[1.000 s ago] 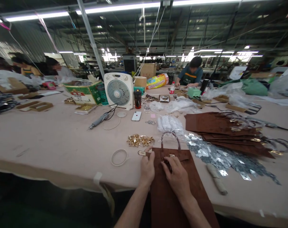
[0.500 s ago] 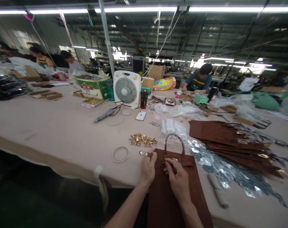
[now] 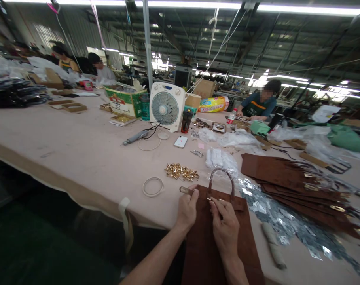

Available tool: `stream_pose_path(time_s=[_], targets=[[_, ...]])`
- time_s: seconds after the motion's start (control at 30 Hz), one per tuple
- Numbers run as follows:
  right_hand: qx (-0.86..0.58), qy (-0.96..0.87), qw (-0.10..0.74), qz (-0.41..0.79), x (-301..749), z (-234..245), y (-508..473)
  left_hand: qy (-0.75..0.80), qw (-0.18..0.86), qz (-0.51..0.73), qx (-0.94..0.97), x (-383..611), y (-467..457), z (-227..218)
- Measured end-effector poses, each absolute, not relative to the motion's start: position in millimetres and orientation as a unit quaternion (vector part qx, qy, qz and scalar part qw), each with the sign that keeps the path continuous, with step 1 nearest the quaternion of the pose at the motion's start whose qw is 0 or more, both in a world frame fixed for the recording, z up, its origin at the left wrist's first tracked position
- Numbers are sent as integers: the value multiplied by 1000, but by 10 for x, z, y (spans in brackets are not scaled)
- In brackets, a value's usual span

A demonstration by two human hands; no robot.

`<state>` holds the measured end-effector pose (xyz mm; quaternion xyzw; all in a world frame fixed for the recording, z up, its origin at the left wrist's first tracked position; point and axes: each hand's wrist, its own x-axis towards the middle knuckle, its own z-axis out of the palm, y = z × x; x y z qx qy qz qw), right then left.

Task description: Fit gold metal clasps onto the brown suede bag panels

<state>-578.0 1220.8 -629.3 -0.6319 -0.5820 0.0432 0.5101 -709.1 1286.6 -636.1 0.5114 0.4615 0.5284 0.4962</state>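
A brown bag panel (image 3: 202, 241) with an arched handle (image 3: 222, 171) lies at the table's front edge, partly under my hands. My left hand (image 3: 186, 208) is closed on the panel's upper left, thumb on top, where a strap with a metal end plate (image 3: 186, 190) sticks out to the left. My right hand (image 3: 226, 221) rests over the panel below the handle, its fingers pinching a small gold metal fitting (image 3: 209, 199). Another bit of metal shows beside those fingers. Just beyond the panel lies a pile of gold fittings (image 3: 181, 171).
Left of the panel lies a roll of tape (image 3: 153, 187). Grey metal plates (image 3: 275, 213) and stacked brown panels (image 3: 287, 178) are on the right, near a grey cylinder (image 3: 273, 245). Farther back are a phone (image 3: 180, 141), an electric screwdriver (image 3: 135, 137), a fan (image 3: 167, 107) and a co-worker (image 3: 261, 101).
The camera view has tilted and shifted slightly. My right fingers have shifted a little, and the gold fitting at their tips shows more plainly. My left hand keeps its hold.
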Motion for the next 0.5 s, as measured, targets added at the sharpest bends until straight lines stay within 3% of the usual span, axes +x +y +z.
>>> stream_pose_path(time_s=[0.23,0.5], targets=[[-642,-414,601,237,-5977,-6277,12288,447,487,539,522,-7084,12854,-6308],[-618,-385,629,273,-6012,-6312,12343,459,460,530,544,-7079,12849,-6297]])
